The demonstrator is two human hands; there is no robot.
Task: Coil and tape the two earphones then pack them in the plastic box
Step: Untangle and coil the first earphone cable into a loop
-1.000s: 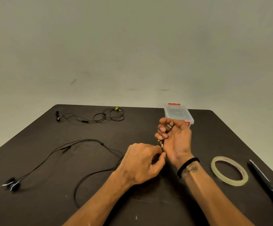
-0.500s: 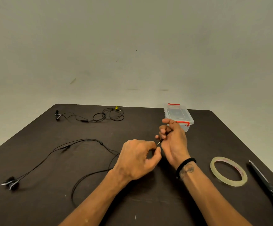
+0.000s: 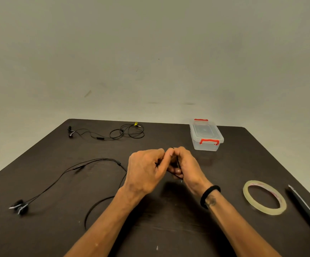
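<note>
Dark brown wood makes up the table (image 3: 169, 229), set before a plain grey-green wall (image 3: 150, 52). Just above the near edge, at the centre, the left hand (image 3: 144, 170) and the right hand (image 3: 184, 166) meet with curled fingers, both pinching the plug end of the near black wired earphone (image 3: 61, 178); a short loop of its cord shows between the fingers, and a thin black band (image 3: 209, 196) circles the right wrist. Left of the grip, the cord curves out from under the left forearm and runs across the tabletop to a pair of black earbuds (image 3: 19, 206) lying well away near the left edge. Right of the grip lies a flat ring of clear adhesive tape (image 3: 264, 197) with faint red print on its core, too small to read, and just beyond that a pair of black-handled scissors (image 3: 306, 206) at the right edge. Beyond the grip and slightly right stands the clear rectangular plastic box with red clasps (image 3: 207, 135), its lid on. Farther still, beyond and left, the second black earphone with a yellow tag near its plug (image 3: 117, 133) lies loosely looped by the far edge.
</note>
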